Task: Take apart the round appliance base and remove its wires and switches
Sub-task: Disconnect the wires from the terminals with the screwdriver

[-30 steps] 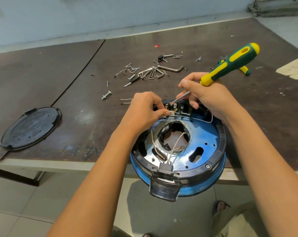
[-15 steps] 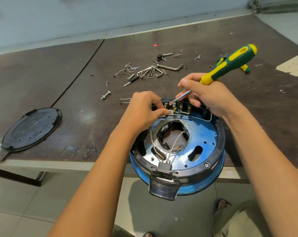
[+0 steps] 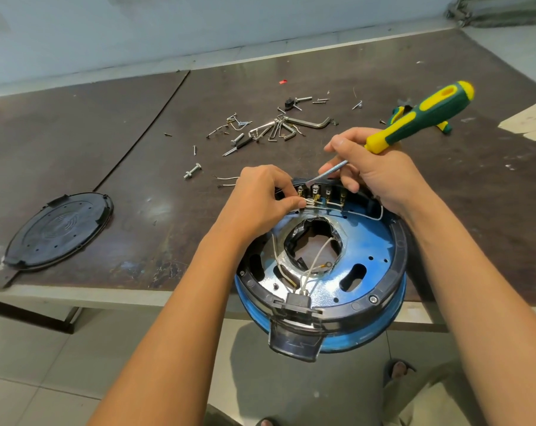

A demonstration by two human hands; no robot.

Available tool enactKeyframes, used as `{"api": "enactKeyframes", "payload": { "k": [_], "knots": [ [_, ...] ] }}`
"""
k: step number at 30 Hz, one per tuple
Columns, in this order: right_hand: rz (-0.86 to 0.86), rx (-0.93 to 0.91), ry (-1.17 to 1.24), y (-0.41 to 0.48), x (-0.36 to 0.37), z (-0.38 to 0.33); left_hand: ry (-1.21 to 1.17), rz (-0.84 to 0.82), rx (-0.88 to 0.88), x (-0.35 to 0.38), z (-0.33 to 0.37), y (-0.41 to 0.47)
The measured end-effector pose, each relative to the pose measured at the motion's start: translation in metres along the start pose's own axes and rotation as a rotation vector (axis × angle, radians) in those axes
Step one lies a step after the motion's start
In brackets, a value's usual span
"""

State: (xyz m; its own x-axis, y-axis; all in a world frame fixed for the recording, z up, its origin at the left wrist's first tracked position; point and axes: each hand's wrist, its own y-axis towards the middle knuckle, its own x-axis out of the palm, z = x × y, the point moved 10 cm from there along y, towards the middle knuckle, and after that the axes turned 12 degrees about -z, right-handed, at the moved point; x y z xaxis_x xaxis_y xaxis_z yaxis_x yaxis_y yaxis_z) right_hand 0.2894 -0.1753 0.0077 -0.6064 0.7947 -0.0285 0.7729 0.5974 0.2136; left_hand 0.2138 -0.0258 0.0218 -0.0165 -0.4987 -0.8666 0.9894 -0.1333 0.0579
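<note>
- The counter [image 3: 76, 142] is a dark, scuffed sheet with a pale near edge. A thin seam runs diagonally across its left half, with broad bare room on either side of it.
- The round appliance base [image 3: 379, 241] is glossy blue metal inside a black plastic rim. It sits at the counter's near edge, and its tabbed front overhangs the floor.
- A black, flat, round cover plate [image 3: 57, 232] lies well apart to the left, close to the near edge.
- The left hand [image 3: 260, 204] pinches the white wires [image 3: 317, 205] at the brass terminal row [image 3: 322, 192] on the base's far rim.
- The right hand [image 3: 380, 176] grips a green-and-yellow screwdriver [image 3: 420, 116], whose steel tip touches that row.
- Bent hex keys [image 3: 306, 123] and loose screws [image 3: 192, 172] lie scattered beyond the hands.
</note>
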Motion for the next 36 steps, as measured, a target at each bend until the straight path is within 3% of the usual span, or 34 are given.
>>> {"api": "enactKeyframes", "payload": {
  "k": [11,22,25,31,36],
  "knots": [
    [-0.038,-0.01,-0.102,-0.001,0.006,-0.007,-0.003,0.009,-0.006,0.0,-0.002,0.001],
    [0.055,0.179,-0.01,-0.001,-0.004,0.016,-0.003,-0.006,-0.015,0.0,-0.001,0.001],
    [0.037,0.176,-0.079,0.001,-0.002,0.014,-0.003,-0.003,-0.015,-0.001,0.0,0.001],
    [0.06,0.123,0.078,-0.003,-0.005,0.012,0.003,-0.004,-0.013,0.0,0.0,0.0],
    [0.031,0.126,0.013,-0.003,-0.002,0.01,0.0,0.0,-0.01,-0.001,0.0,0.0]
  ]
}}
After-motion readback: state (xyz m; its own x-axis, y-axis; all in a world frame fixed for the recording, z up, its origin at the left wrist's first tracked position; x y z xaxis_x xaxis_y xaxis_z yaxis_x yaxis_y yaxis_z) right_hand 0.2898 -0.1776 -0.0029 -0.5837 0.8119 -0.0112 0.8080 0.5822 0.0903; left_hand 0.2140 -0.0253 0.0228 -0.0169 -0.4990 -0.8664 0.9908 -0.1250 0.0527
